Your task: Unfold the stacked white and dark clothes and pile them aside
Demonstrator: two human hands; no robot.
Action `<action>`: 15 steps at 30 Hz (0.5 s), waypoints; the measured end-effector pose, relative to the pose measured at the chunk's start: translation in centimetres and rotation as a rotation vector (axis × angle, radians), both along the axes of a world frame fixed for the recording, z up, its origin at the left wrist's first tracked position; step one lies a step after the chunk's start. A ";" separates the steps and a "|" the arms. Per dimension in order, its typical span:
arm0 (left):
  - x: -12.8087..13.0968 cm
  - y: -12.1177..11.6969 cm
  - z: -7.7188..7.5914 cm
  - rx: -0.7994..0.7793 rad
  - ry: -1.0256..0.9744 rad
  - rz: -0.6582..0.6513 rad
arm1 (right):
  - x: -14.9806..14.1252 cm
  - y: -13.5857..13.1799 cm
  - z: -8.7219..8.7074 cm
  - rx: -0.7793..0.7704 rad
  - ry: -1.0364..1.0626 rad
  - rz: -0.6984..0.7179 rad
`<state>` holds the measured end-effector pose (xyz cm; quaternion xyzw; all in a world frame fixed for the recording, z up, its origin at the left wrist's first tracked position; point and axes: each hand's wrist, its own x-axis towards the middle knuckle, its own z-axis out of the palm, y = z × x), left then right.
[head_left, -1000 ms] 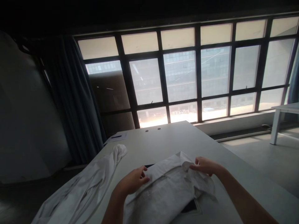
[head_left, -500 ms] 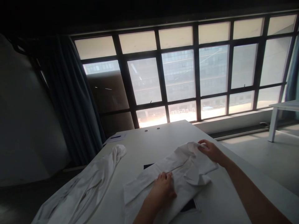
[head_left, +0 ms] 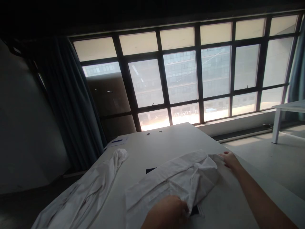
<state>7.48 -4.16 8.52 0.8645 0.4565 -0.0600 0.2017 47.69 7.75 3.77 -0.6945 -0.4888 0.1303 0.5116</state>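
A white shirt [head_left: 176,181] lies partly folded on the white table [head_left: 166,141] in front of me. My left hand [head_left: 168,214] rests near the bottom edge of the view, its fingers curled on the shirt's near hem. My right hand [head_left: 230,160] reaches out to the shirt's far right corner and pinches the cloth there, pulling it flat. A dark flat item [head_left: 150,170] shows from under the shirt.
A second white garment [head_left: 90,190] lies crumpled along the table's left edge. A paper with a pen [head_left: 118,141] sits at the far left corner. Large windows [head_left: 181,76] and a dark curtain [head_left: 71,105] stand behind. Another white table [head_left: 289,109] is at the right.
My right hand has drawn the shirt's part outward to the right and laid it flatter. My left hand has slid back toward me along the shirt.
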 end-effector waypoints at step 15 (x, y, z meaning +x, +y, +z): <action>-0.5 2.6 -1.8 0.189 -0.148 0.119 | -14.4 -0.2 -0.3 -0.337 -0.526 0.661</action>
